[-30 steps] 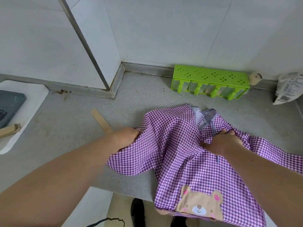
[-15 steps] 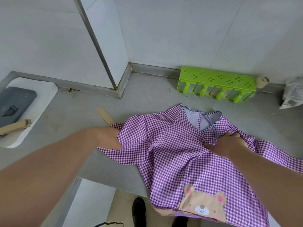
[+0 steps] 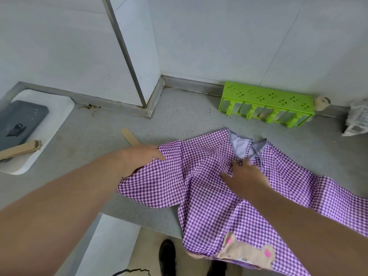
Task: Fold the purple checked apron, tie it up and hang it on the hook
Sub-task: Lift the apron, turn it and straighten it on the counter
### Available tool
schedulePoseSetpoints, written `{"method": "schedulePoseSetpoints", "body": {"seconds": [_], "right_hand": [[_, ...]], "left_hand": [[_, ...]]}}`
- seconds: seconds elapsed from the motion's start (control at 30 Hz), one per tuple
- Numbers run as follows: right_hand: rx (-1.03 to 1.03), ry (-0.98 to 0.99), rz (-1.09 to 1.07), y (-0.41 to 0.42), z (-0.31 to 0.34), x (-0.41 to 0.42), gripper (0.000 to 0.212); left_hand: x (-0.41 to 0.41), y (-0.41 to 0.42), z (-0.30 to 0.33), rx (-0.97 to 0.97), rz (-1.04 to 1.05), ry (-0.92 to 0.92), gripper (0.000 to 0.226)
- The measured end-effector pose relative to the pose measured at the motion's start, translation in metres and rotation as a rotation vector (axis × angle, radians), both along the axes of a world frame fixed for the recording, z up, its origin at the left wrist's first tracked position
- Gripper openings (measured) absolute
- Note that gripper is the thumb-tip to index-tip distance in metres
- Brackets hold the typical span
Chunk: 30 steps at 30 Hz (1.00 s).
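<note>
The purple checked apron is spread rumpled and unfolded on the grey tabletop, its bear-patch end drooping over the front edge, striped neckline facing the wall.

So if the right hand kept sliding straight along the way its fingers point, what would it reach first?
The right hand lies flat on the purple checked apron, its fingers pointing up-left. It would probably keep running over apron cloth, then reach the fold by the left hand. Depth is hard to judge here.
</note>
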State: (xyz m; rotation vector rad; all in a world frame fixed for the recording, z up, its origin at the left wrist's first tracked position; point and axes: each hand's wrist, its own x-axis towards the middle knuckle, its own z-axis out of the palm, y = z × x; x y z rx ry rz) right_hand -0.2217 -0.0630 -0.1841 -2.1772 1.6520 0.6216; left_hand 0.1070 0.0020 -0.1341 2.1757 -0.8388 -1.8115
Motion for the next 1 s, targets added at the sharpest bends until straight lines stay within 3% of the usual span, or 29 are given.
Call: {"method": "schedulePoseSetpoints", "body": {"seconds": [0.1,0.23,0.3,0.4,0.47,0.53,0.6,0.67,0.83,0.9,1.0], "right_hand": [[0.096,0.089,-0.059,0.003,-0.002,0.016,0.133],[0.120,0.138,-0.063,0.002,-0.010,0.023,0.150],[0.124,0.153,-0.059,0.000,-0.012,0.025,0.153],[0.140,0.179,-0.055,-0.003,-0.013,0.028,0.155],[0.145,0.189,-0.057,-0.004,-0.015,0.029,0.155],[0.148,0.192,-0.060,-0.006,-0.016,0.030,0.157],[0.155,0.193,-0.062,-0.006,-0.015,0.030,0.156],[0.155,0.193,-0.063,-0.006,-0.016,0.030,0.156],[0.147,0.188,-0.067,-0.006,-0.017,0.029,0.155],[0.145,0.187,-0.073,-0.006,-0.016,0.029,0.155],[0.143,0.194,-0.073,-0.005,-0.014,0.031,0.155]], "left_hand": [[-0.014,0.014,0.004,-0.010,0.100,0.149,0.040],[-0.047,0.029,0.011,-0.173,0.118,0.083,0.049],[-0.062,0.034,0.011,-0.198,0.056,0.101,0.048],[-0.077,0.033,-0.003,-0.106,-0.196,0.101,0.042],[-0.080,0.031,-0.020,-0.154,-0.535,-0.061,0.043],[-0.080,0.031,-0.034,-0.232,-0.817,-0.321,0.057],[-0.073,0.033,-0.047,-0.246,-0.876,-0.470,0.078],[-0.064,0.035,-0.053,-0.246,-0.946,-0.580,0.083],[-0.029,0.043,-0.050,-0.252,-1.203,-0.747,0.057],[-0.018,0.045,-0.047,-0.266,-1.171,-0.733,0.040],[-0.003,0.044,-0.041,-0.217,-0.948,-0.660,0.039]]}}
